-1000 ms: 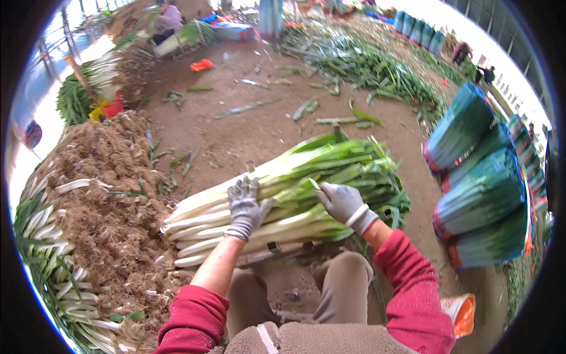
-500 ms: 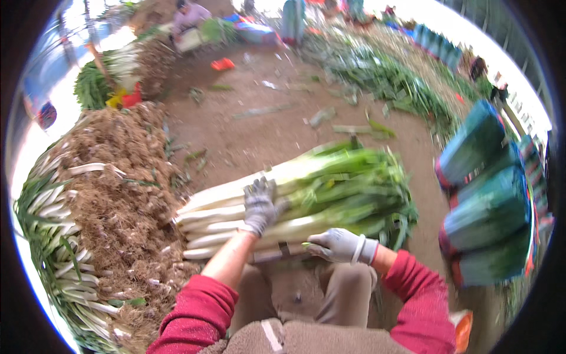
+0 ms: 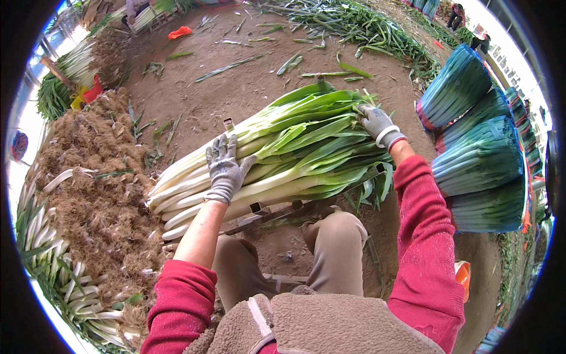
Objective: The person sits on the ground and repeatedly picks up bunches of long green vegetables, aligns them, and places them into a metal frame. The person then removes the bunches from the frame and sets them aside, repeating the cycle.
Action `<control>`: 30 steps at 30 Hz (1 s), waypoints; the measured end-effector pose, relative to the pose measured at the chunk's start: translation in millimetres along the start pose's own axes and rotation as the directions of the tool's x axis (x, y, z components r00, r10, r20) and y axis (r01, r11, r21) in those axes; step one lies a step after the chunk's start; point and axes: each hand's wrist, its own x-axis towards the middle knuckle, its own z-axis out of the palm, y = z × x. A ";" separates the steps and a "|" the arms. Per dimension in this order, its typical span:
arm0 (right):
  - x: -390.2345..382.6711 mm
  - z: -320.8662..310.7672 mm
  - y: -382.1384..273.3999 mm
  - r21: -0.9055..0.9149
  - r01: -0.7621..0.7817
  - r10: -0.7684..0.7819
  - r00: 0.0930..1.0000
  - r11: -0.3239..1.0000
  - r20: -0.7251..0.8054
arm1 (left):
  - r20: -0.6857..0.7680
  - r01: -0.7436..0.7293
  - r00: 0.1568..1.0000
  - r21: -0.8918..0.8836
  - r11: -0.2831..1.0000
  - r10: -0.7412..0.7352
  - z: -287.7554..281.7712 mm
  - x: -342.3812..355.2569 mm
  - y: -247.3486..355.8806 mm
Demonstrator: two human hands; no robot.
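A thick pile of leeks (image 3: 283, 159) lies across a low metal rack in front of me, white ends to the left and green leaves to the right. My left hand (image 3: 225, 170), in a grey glove, rests spread on the white stalks, pressing from above. At the far right end, my gloved right hand (image 3: 377, 123) has its fingers bent around the green leaf tips; the fingertips are partly hidden among them. Short square posts of the rack (image 3: 229, 124) stick up beside the pile, and most of its frame is covered by the leeks.
To my left is a long heap of leeks with brown roots (image 3: 100, 194). Bagged bundles of leeks in blue wrapping (image 3: 480, 156) stand at the right. Loose leaves (image 3: 359, 29) litter the brown ground (image 3: 200, 94) beyond. An orange scrap (image 3: 180, 32) lies far off, and people are in the distance.
My right hand has moved from the pile's near edge, out to the leaf tips at the right. My left hand stays on the white stalks. The view has shifted.
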 end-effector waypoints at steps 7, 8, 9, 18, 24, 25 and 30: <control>11.6 -3.8 29.3 -0.008 0.047 -0.046 0.995 0.999 0.088 | -0.003 0.001 1.000 -0.003 1.000 -0.001 -0.2 -0.2 -0.1; 12.9 -10.3 31.8 -0.024 0.040 -0.037 0.995 0.999 0.094 | 0.004 -0.003 1.000 0.002 1.000 0.003 -0.5 0.2 -0.2; 13.0 -18.7 31.9 -0.024 0.094 -0.092 0.993 0.995 0.070 | 0.021 0.000 1.000 -0.002 1.000 0.000 -0.7 0.4 0.1; -89.9 -64.6 -153.0 0.594 0.208 -0.586 0.585 0.777 0.561 | 0.076 0.025 0.997 0.030 0.999 -0.027 -2.3 1.6 1.3; -178.8 -23.7 -236.3 0.887 0.114 -0.894 0.088 0.447 0.439 | 0.108 0.040 0.993 0.045 0.998 -0.044 2.8 3.6 -3.0; -173.2 -26.2 -233.4 0.918 0.034 -0.917 0.064 0.395 0.393 | 0.122 0.038 0.992 0.041 0.998 -0.043 3.5 3.5 -3.9; -12.8 -101.4 -105.5 0.620 0.272 -0.502 0.833 0.736 0.231 | 0.065 0.026 0.998 -0.013 1.000 -0.025 4.6 2.1 -4.6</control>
